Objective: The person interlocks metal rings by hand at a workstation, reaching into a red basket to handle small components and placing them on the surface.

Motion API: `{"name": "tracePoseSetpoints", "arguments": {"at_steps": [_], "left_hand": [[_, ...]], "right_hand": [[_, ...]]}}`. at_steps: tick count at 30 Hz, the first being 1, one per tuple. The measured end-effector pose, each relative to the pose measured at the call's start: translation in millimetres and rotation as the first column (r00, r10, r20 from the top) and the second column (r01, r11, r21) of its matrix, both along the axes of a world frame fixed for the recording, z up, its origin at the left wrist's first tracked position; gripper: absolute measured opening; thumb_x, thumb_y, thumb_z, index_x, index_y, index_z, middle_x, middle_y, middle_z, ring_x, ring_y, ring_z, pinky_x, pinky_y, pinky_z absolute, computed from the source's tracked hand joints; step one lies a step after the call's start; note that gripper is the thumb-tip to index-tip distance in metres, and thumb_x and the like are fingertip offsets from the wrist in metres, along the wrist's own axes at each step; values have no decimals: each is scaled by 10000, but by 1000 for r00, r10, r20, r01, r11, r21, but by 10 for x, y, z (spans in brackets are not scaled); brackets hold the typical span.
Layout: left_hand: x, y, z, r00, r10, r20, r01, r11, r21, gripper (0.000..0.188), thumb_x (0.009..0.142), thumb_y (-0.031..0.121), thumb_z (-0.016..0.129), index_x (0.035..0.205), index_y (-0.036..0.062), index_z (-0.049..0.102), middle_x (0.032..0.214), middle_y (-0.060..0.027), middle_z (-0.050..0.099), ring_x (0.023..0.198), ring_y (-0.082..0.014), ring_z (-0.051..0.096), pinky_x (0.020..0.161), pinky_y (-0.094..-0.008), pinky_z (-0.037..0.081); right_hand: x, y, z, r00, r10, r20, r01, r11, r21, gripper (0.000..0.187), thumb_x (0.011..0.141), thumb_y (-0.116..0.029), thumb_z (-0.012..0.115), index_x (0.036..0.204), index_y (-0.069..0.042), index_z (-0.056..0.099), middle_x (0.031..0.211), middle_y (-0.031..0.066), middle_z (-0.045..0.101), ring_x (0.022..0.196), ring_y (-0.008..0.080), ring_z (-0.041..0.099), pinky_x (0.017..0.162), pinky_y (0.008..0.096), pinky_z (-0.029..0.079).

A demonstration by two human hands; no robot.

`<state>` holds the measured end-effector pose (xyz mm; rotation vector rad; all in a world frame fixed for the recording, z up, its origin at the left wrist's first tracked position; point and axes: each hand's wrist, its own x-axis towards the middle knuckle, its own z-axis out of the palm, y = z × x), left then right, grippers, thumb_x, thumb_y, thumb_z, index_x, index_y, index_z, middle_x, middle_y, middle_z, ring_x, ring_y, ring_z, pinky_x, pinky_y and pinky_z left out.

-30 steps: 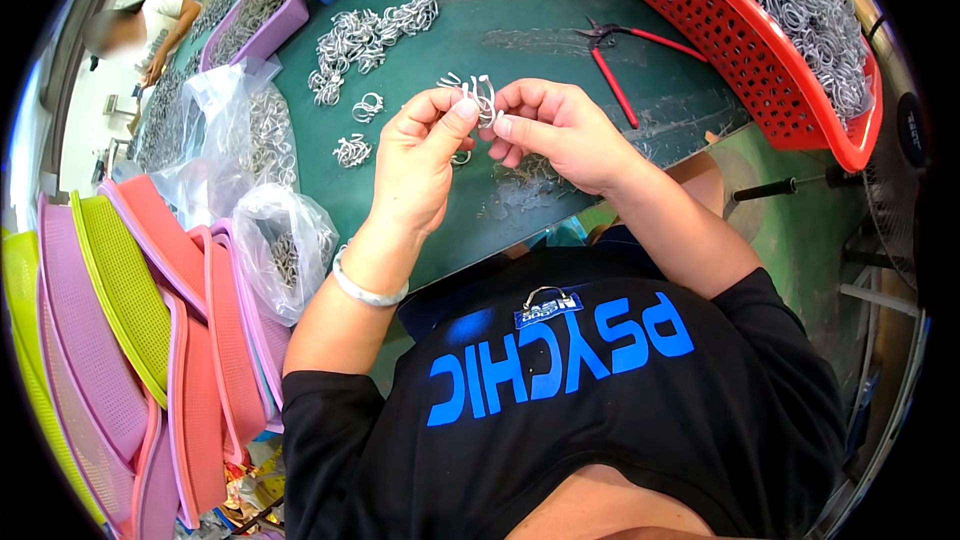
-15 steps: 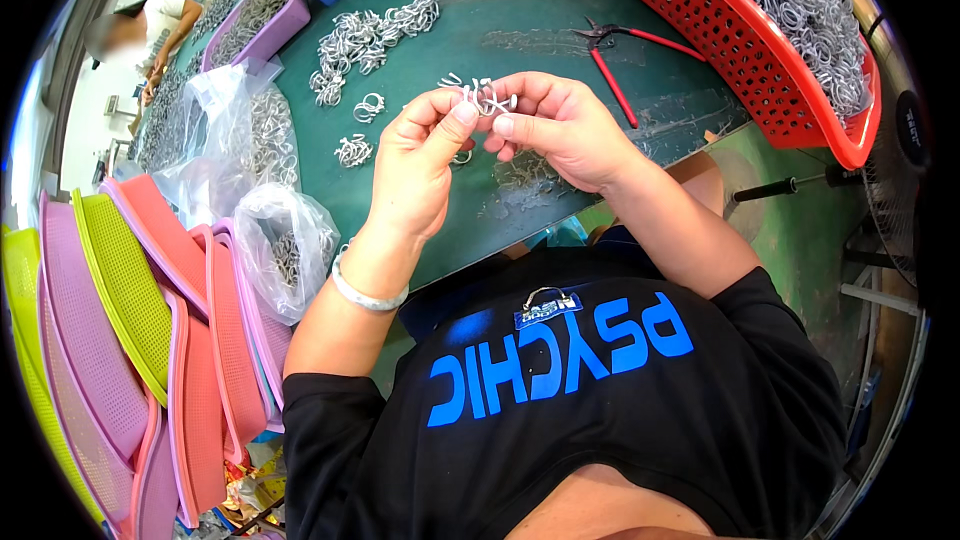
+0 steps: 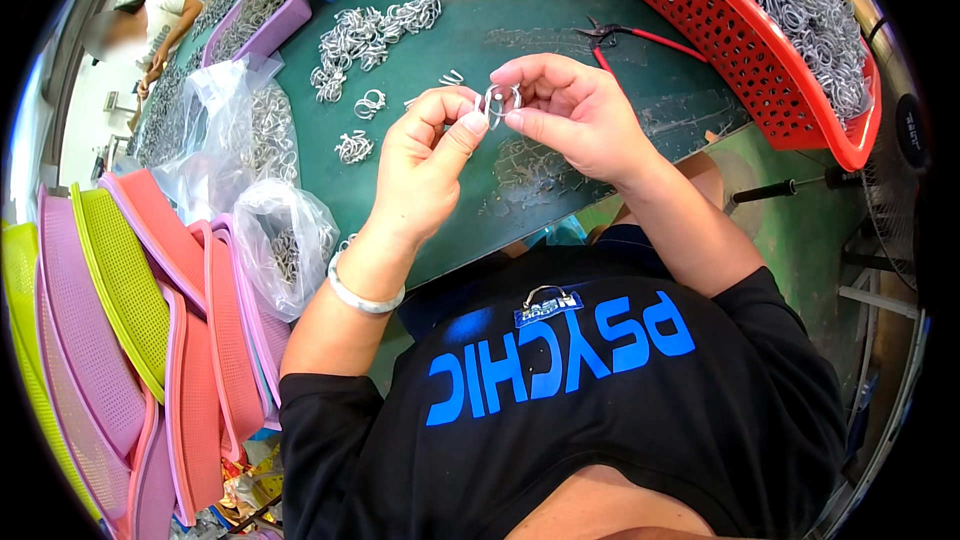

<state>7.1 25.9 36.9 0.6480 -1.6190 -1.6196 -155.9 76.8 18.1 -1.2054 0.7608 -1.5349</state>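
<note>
Over the green table [image 3: 440,230] my two hands meet around small silvery metal rings [image 3: 497,106]. My left hand [image 3: 425,155] pinches one side of them between thumb and forefinger. On the other side my right hand [image 3: 580,120] has its thumb and fingers closed on them. How many rings are held cannot be made out. Beyond my left hand lie a loose ring [image 3: 370,104], a small cluster of rings [image 3: 354,147] and a larger heap [image 3: 365,38]. A few thin metal pieces [image 3: 452,78] rest just past my fingers.
Red-handled cutters [image 3: 605,35] lie beyond my right hand. A red basket full of rings [image 3: 720,30] stands at the far right. Plastic bags with rings [image 3: 285,250] and stacked coloured baskets [image 3: 120,290] crowd the left. A person [image 3: 165,25] works at the far left.
My hands have turned the rings between the fingers, so their round openings now show. My right hand has risen slightly and its fingers are more spread.
</note>
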Motion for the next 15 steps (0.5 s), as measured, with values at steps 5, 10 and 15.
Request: {"name": "tracePoseSetpoints", "arguments": {"at_steps": [5, 10, 15], "left_hand": [[19, -9, -14, 997, -49, 64, 49, 999, 1, 109, 872, 110, 521, 888, 7, 554, 922, -52, 586, 802, -95, 523, 707, -238, 433], [-27, 5, -8, 999, -37, 23, 36, 998, 42, 100, 873, 106, 520, 865, 8, 535, 806, -35, 576, 719, -82, 536, 646, -223, 451], [-37, -11, 13, 1000, -11, 22, 7, 980, 198, 168, 872, 105, 519, 995, -10, 516, 808, -70, 589, 641, -115, 566, 576, -231, 470]], "right_hand": [[4, -24, -47, 952, -202, -230, 152, 964, -216, 236, 769, 45, 566, 1004, 15, 552, 892, 52, 574, 765, 90, 553, 671, 228, 468], [-5, -2, 89, 702, -521, -486, 174, 786, -593, 279, 706, 79, 578, 966, -22, 574, 908, 82, 550, 729, 121, 560, 602, 246, 461], [10, 4, 46, 816, -401, -416, 193, 867, -459, 276, 706, 77, 576, 965, -17, 574, 896, 70, 542, 744, 118, 559, 615, 245, 459]]}}
